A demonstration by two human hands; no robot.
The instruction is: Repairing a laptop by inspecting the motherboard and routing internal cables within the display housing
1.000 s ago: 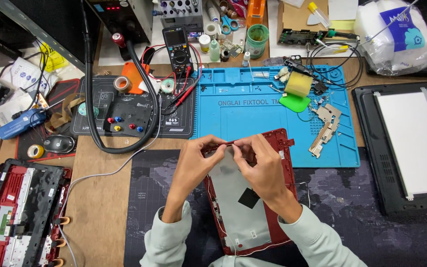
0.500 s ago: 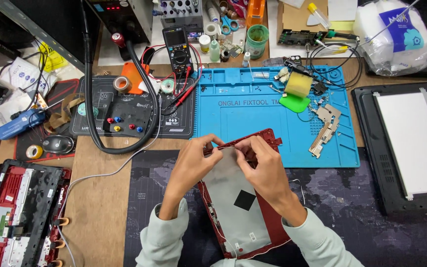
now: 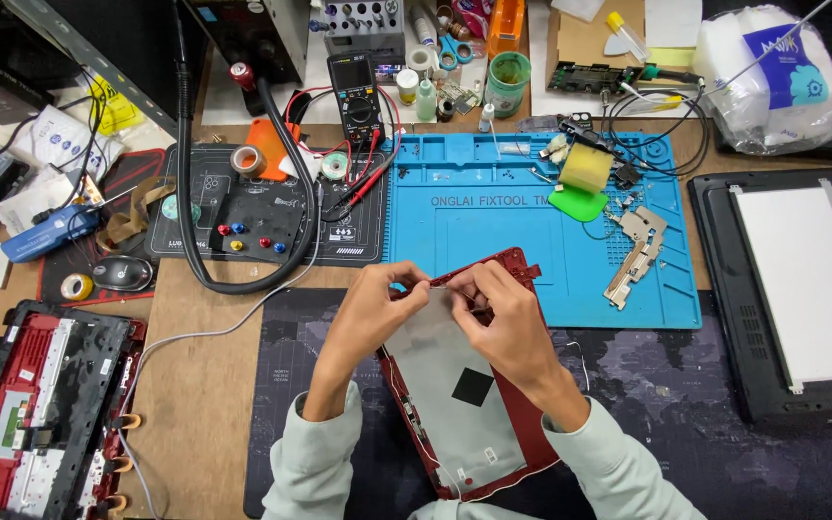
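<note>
Red laptop lid shell (image 3: 522, 424) lies tilted on the dark mat (image 3: 686, 385) printed with a world map, its upper corner overlapping the blue silicone work mat (image 3: 493, 241). Its inside faces up: a dull grey, foil-like sheet (image 3: 435, 385) covers most of the panel, with a small black square patch (image 3: 473, 386) stuck near the middle, and glossy red plastic shows along the rim and at the hinge corner.

Both hands meet at the top edge of the sheet. The left hand (image 3: 368, 313) pinches with thumb and forefinger at that edge; the right hand (image 3: 498, 318) curls over it, fingertips pressed together on something thin and pale — too small to tell what it is. Pale green sleeves cover both forearms.

On the blue mat lie bent metal hinge brackets (image 3: 633, 252), matte silver, and a yellow sponge block (image 3: 584, 167) on a green base. A black multimeter (image 3: 358, 96) with red leads stands behind the black mat (image 3: 272, 217), across which a thick black hose loops. To the right rests a flat screen panel (image 3: 801, 279), white-faced in a black frame. At the left edge of the wooden counter (image 3: 195, 385) sits an opened red laptop base (image 3: 40, 404) — its boards and metal plates exposed.
</note>
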